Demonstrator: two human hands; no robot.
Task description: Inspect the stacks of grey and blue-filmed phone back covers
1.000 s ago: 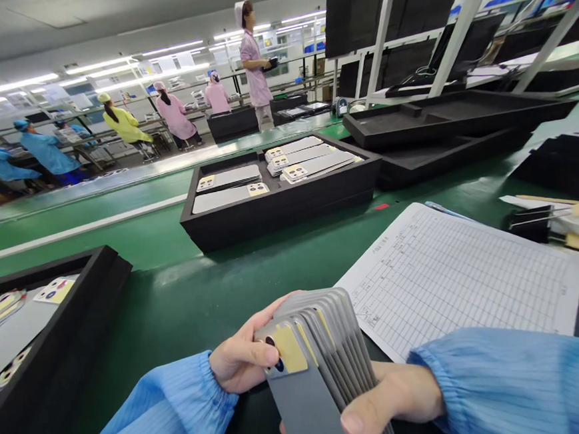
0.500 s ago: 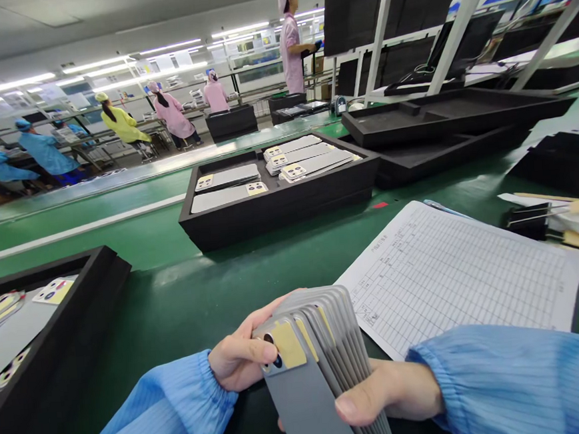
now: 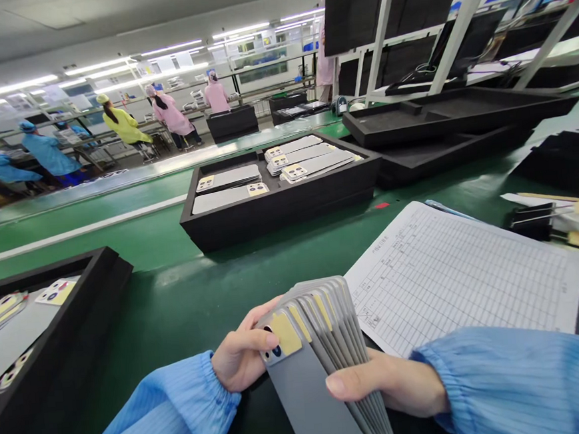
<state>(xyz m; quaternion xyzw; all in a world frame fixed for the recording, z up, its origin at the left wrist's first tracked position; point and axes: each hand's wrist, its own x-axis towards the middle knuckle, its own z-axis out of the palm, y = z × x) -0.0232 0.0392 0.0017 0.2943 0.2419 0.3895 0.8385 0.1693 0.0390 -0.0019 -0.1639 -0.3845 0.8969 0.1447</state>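
A fanned stack of grey phone back panels (image 3: pixel 308 389) with yellow film by the camera holes is held low in the middle of the view. My left hand (image 3: pixel 244 347) grips its upper left corner, the thumb on the front panel beside the camera holes. Around the right side of the stack my right hand (image 3: pixel 387 380) is closed, its thumb lying across the front panel. The fingers behind the panels are mostly hidden. Beyond the stack, a black tray (image 3: pixel 289 210) holds several similar panels in groups.
Another black tray (image 3: pixel 77 320) with panels is at the left. A printed form (image 3: pixel 464 270) lies at the right, near a binder clip (image 3: pixel 533 221). Stacked black trays (image 3: pixel 443 124) stand behind it on the green table (image 3: pixel 175 286). Several people work in the background.
The panels are fanned slightly differently at the top, and both hands have shifted a little with them. The standing person at the back has moved right, now mostly behind a black board.
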